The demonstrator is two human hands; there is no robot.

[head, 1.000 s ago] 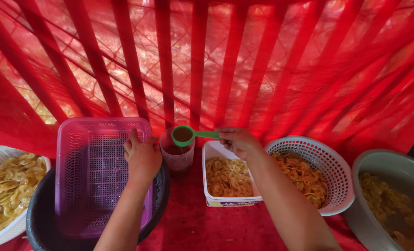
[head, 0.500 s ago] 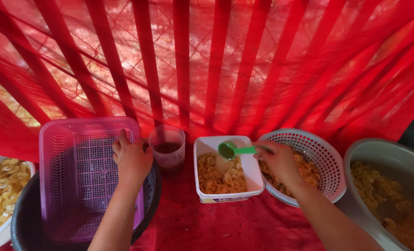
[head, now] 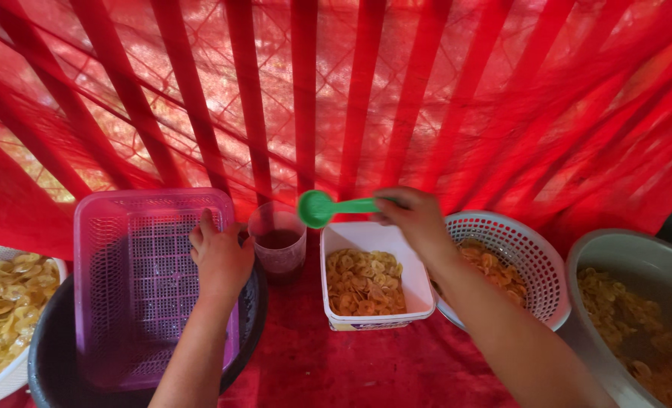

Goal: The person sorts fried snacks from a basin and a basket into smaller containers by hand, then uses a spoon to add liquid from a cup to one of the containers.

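Note:
My right hand holds a green plastic spoon by its handle, its bowl in the air between a clear cup of dark red powder and a white square tub of sliced chips. My left hand rests on the right edge of a purple plastic basket that lies tilted in a black basin. The cup stands just right of my left hand.
A white round basket with orange chips stands right of the tub, and a grey metal bowl of chips at the far right. A white bowl of pale chips sits at the left edge. Red netting hangs behind; red cloth covers the surface.
My right hand carried the green spoon from over the cup to the tub, then back left and up toward the cup. My left hand stayed on the purple basket.

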